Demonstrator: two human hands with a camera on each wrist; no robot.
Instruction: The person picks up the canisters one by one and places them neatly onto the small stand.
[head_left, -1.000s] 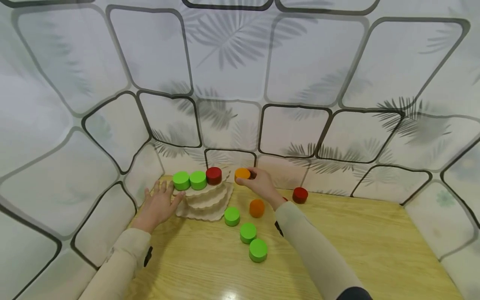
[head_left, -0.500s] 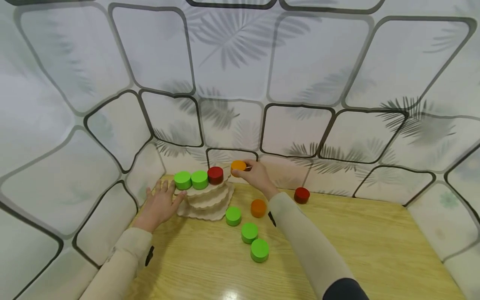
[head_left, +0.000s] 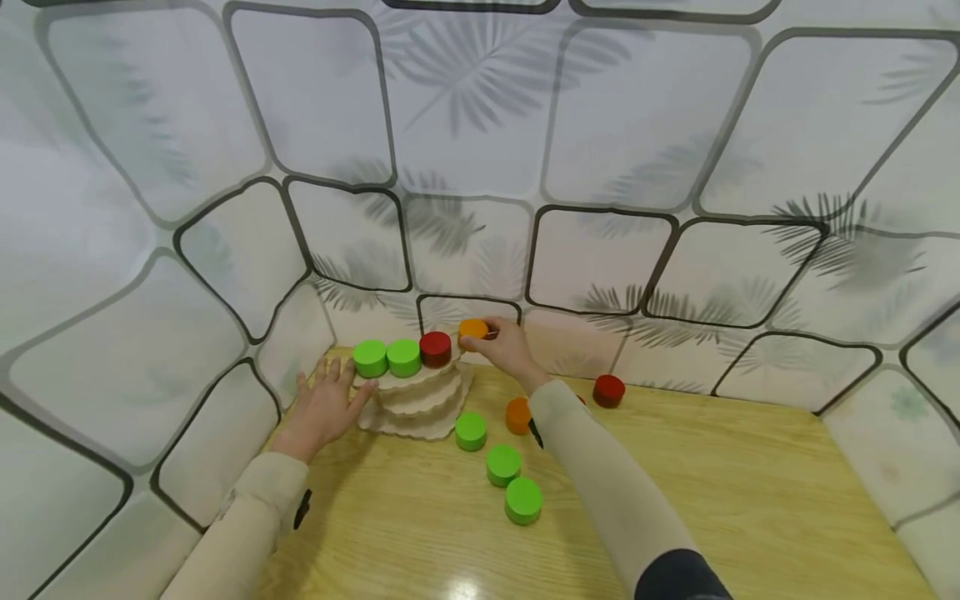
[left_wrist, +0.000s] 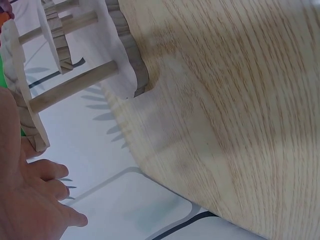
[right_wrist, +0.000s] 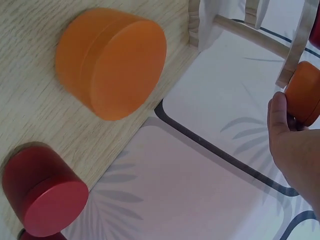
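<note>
My right hand (head_left: 510, 350) pinches a round orange lidded tin (head_left: 471, 332) between thumb and fingers, at the right end of the top tier of a wooden scalloped stand (head_left: 416, 427). In the right wrist view, the held tin (right_wrist: 304, 92) is by the tier's edge; whether it rests there I cannot tell. Left of it, a red tin (head_left: 435, 348) and two green tins (head_left: 403, 357) stand in a row on that tier. My left hand (head_left: 322, 412) has its fingers extended and touches the tier's left edge; the left wrist view shows its fingers (left_wrist: 47, 170) beside the board.
Several green tins (head_left: 503, 465) lie in front of the stand on the wooden table (head_left: 420, 517). An orange tin (head_left: 517, 415) and a red tin (head_left: 608, 390) are to the right, another red one partly behind my sleeve. Patterned walls (head_left: 600, 267) close off the back and sides.
My right hand has moved the orange tin left and slightly up, to the right end of the top tier. My left hand has stayed at the stand's left edge.
</note>
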